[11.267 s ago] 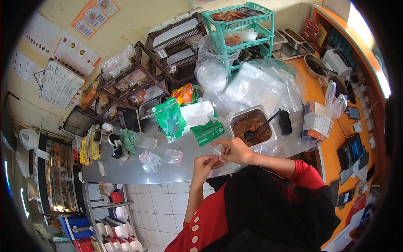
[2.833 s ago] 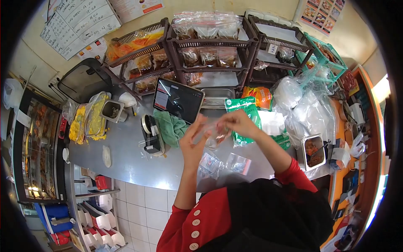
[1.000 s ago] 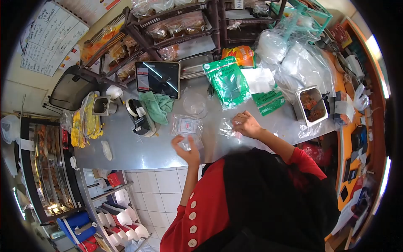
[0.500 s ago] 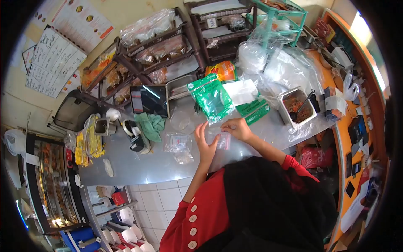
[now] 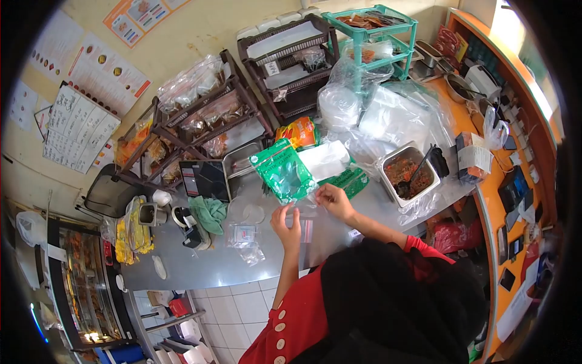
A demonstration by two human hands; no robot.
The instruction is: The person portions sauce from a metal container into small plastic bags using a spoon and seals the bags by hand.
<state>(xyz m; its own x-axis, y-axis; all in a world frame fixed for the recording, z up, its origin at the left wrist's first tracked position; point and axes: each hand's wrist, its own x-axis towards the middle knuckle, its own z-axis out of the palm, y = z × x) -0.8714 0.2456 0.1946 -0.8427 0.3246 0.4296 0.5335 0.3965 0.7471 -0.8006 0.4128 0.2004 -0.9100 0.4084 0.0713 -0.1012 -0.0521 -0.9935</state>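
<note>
Over the steel table [image 5: 200, 270], my left hand [image 5: 285, 227] hovers just below a green disposable gloves pack [image 5: 284, 173], its thumb and fingers apart and nothing visible between them. Beside it on the metal lies a small clear zip bag [image 5: 307, 231] with pinkish stripes. My right hand [image 5: 334, 201] is at the pack's lower right corner, fingertips pinched together. Clear plastic shows near those fingertips, but what they grip cannot be made out. A second green pack [image 5: 348, 182] lies partly under white sheets [image 5: 325, 161] behind my right hand.
A steel pan of chopped food [image 5: 407, 176] with a ladle stands to the right. Leftward are small clear packets [image 5: 244, 236], a green cloth [image 5: 208, 213] and a tablet [image 5: 205, 181]. Brown racks [image 5: 212, 115] and a teal rack [image 5: 357, 51] line the back.
The camera view has shifted. My right hand has moved away from the zip bag, up and right toward the gloves pack's corner. My left hand stays close to the pack's lower edge.
</note>
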